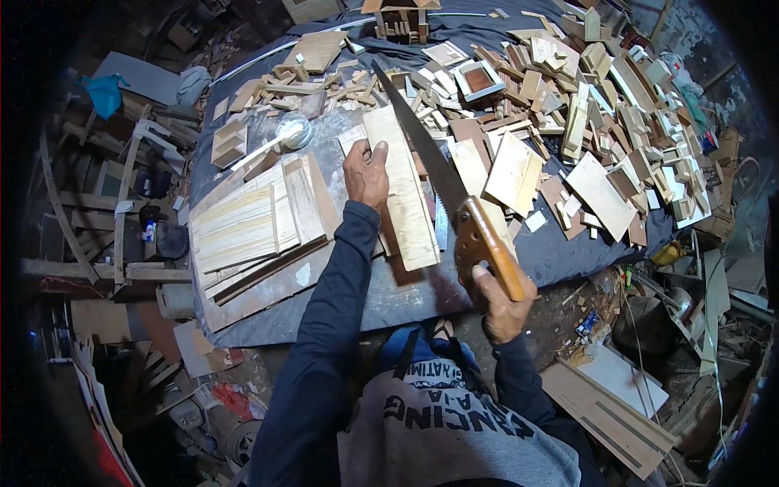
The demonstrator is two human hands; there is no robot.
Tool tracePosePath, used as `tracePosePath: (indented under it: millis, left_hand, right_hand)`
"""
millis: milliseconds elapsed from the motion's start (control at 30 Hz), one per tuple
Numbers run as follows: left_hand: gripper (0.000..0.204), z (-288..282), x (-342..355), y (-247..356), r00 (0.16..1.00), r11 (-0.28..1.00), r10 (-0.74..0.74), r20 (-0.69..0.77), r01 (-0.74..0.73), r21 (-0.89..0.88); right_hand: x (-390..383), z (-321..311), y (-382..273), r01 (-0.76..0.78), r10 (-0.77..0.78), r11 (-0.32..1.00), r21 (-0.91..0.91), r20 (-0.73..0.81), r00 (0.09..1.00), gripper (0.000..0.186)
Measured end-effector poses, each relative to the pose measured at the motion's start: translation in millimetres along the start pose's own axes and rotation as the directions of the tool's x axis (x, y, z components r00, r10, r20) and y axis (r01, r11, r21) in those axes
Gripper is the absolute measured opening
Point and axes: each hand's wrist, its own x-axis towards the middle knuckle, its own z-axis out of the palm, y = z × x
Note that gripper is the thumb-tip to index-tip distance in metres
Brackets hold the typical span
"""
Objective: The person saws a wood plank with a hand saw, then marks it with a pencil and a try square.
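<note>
My left hand (369, 172) is closed on a pale wooden board (410, 213), gripping its left edge with the thumb on top. The board lies lengthwise away from me over the dark-covered table. In my right hand (503, 302) is a handsaw (432, 158), held by its orange-brown wooden handle. Its long dark blade points up and away to the left, just right of the board. Whether the teeth touch the wood I cannot tell. A metal ruler-like strip (442, 223) shows partly between the board and the saw.
Stacked planks (243, 223) lie left on the table, beside a round container (294, 130) with a stick across it. Wood offcuts (560, 97) heap over the far and right side. A small wooden house model (401, 18) stands at the back. Boards (604, 414) and clutter cover the floor.
</note>
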Motion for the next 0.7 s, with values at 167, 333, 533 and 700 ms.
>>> tracePosePath:
  millis: [167,333,533,700]
  left_hand:
    - [0.018,-1.0,-11.5,-32.3,0.99,0.982,0.011,-0.137,0.015,0.189]
    - [0.023,-15.2,-5.0,-69.4,0.989,0.904,-0.035,-0.144,0.093,0.417]
    - [0.029,-2.2,5.7,-100.0,0.969,0.87,-0.146,-0.201,0.222,0.441]
    - [0.037,5.2,2.2,-75.0,0.977,0.614,-0.192,-0.091,0.192,0.766]
  right_hand:
    - [-8.8,31.0,5.3,0.247,-0.239,0.954,-0.171,0.064,0.969,0.044]
    - [-6.6,23.7,10.5,0.23,-0.234,0.964,-0.129,-0.018,0.972,0.045]
    - [-2.6,6.9,13.1,0.074,-0.081,0.978,-0.193,-0.03,0.996,0.049]
    - [-3.3,4.3,18.7,-0.009,0.001,0.994,-0.109,-0.078,0.997,0.048]
